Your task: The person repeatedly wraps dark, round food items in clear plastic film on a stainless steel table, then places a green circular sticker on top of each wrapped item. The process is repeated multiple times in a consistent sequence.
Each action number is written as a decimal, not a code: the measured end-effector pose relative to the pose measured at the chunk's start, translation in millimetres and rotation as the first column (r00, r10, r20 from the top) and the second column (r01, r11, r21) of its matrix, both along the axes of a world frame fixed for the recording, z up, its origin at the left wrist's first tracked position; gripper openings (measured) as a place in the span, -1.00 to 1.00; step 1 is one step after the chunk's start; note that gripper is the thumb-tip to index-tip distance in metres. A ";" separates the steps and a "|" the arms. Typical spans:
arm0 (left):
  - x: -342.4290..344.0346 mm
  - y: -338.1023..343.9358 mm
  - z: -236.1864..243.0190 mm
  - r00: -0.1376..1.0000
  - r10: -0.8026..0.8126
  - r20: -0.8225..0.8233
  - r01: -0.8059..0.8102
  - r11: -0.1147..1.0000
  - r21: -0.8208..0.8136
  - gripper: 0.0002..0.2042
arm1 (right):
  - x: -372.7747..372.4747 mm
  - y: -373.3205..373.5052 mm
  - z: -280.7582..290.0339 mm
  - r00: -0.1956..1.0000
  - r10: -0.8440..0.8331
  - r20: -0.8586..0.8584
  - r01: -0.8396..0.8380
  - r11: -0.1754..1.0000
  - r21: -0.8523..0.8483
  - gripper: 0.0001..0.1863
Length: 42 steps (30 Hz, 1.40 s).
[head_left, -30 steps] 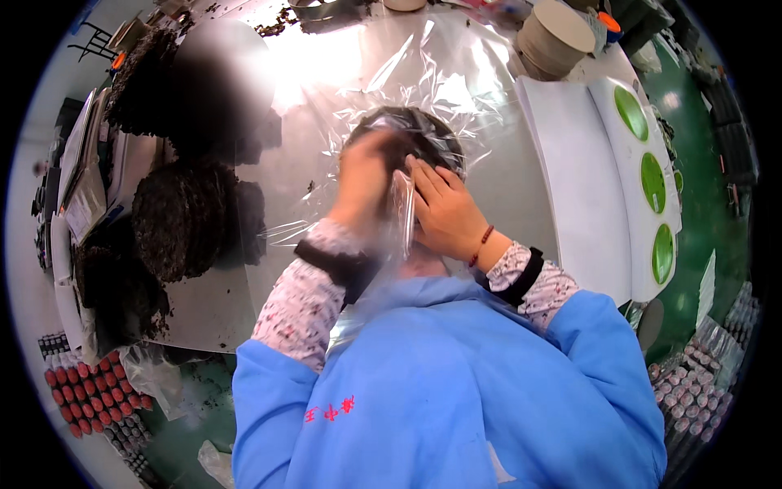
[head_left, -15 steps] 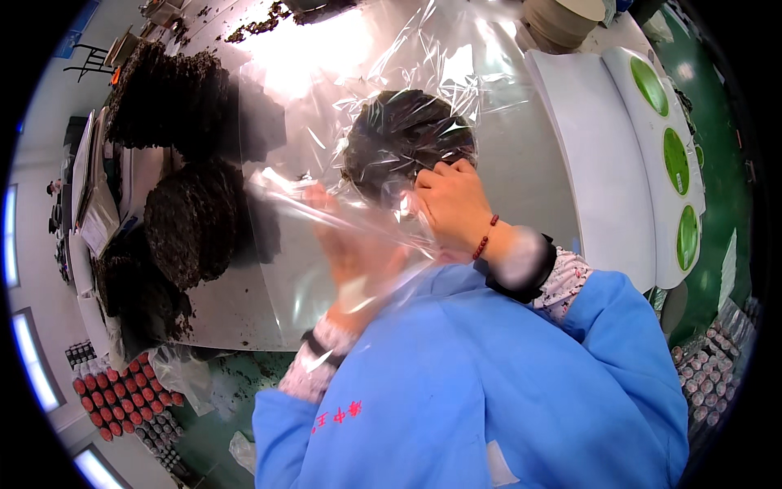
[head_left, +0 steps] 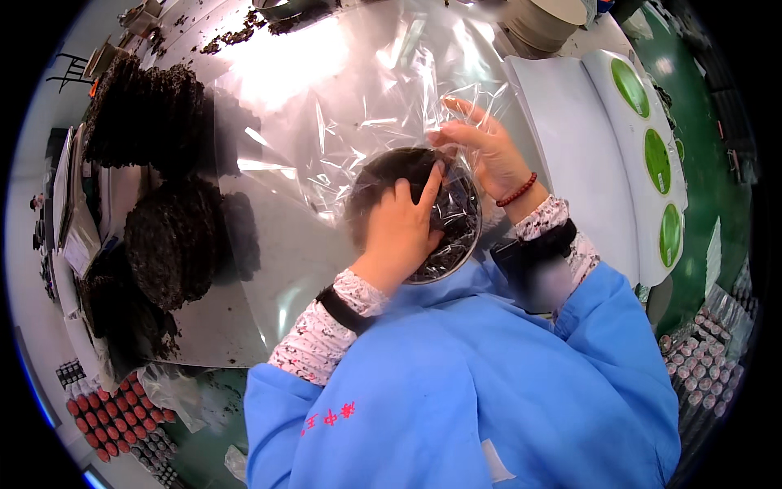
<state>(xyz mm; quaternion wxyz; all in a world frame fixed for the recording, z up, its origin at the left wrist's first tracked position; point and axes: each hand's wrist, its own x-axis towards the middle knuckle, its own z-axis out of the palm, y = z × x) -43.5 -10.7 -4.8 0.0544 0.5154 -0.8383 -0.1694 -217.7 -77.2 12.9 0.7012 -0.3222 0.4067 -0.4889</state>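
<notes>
A dark, round, flat cake that looks like dried seaweed (head_left: 460,213) lies close to my body on the table, under clear plastic film (head_left: 342,134). My left hand (head_left: 399,224) rests on top of it, palm down with fingers spread. Just beyond its far right edge, my right hand (head_left: 489,155) has its thumb and fingers bent around a gathered part of the film. Crumpled folds of film stand up by that hand, and a smoother part spreads left over the table.
Stacks of similar dark round cakes (head_left: 171,236) stand on the left, with another tall stack (head_left: 147,114) behind. White sheets with green ovals (head_left: 656,155) lie at the right. A round container (head_left: 542,28) stands at the back right, and dark crumbs (head_left: 236,37) are scattered at the back.
The cake has come nearer to my body. My left hand has moved from the film's near edge onto the cake. My right hand has shifted up and right, off the cake to the film beyond.
</notes>
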 end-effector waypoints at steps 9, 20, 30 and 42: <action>13.3 19.3 -24.8 0.867 0.016 -0.498 0.015 0.998 0.059 -0.55 | 23.2 84.1 -6.7 0.253 -0.540 -0.803 -0.667 0.503 -0.549 -0.76; 123.1 -11.4 -9.0 0.466 0.393 -0.793 0.283 0.783 0.554 0.06 | 8.8 73.3 -15.6 0.200 -0.442 -0.875 -0.745 0.511 -0.429 -0.73; 48.9 -23.5 23.0 0.730 -0.597 -0.332 0.412 0.772 -0.483 -0.83 | 6.9 74.1 -32.9 0.228 -0.350 -0.909 -0.664 0.626 -0.408 -0.63; 49.8 -17.1 -12.5 0.965 -0.262 0.012 0.253 0.917 -0.307 -0.50 | 27.3 86.3 -9.9 0.240 -0.500 -0.832 -0.701 0.503 -0.505 -0.56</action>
